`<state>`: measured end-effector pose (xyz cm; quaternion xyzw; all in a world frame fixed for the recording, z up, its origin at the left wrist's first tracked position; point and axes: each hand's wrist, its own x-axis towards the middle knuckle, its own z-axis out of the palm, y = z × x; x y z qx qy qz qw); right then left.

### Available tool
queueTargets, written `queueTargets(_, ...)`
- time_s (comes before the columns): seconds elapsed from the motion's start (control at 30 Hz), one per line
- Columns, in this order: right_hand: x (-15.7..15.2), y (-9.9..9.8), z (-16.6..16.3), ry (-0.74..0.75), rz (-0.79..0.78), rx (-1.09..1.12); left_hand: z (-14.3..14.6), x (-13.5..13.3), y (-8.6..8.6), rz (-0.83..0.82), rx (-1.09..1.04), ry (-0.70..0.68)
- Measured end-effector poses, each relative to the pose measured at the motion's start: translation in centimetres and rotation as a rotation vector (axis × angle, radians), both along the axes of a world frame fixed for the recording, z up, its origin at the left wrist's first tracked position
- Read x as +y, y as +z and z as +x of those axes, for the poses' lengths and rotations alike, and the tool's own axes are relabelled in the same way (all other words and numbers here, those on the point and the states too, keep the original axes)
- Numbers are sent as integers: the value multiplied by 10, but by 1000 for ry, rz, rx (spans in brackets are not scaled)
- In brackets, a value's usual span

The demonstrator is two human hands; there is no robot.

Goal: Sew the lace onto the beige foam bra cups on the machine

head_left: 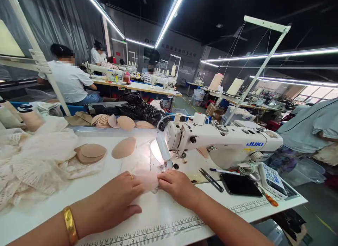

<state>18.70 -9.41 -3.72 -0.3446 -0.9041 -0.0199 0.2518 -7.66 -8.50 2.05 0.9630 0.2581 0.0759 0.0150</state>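
My left hand lies flat on the white sewing table, fingers pressed together on a pale sheer fabric piece. My right hand rests on the same fabric from the right, fingers curled down onto it just in front of the needle of the white JUKI sewing machine. The machine's lamp lights the fabric brightly. A gold bangle sits on my left wrist and a ring on one finger.
Beige foam pads and cream lace lie to the left. Scissors, a pen, a black phone and a screwdriver lie to the right. Other people sit at machines behind. A ruler strip runs along the front edge.
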Motion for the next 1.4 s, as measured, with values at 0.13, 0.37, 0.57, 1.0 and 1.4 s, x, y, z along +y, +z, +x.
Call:
queueTargets(0.13, 13, -5, 19, 38, -13, -41, 34, 12, -9, 89, -31, -89)
queueTargets(0.37, 17, -9, 37, -10, 55, 32, 52, 43, -51, 216, -161, -80)
queueTargets(0.57, 14, -7, 42, -21, 31, 43, 51, 42, -61, 195, -224, -120)
queueTargets(1.0, 15, -7, 43, -35, -49, 38, 60, 40, -58, 284, -198, -81)
queueTargets(1.4, 14, -12, 41, -127, -67, 50, 61, 72, -51, 174, -227, -188)
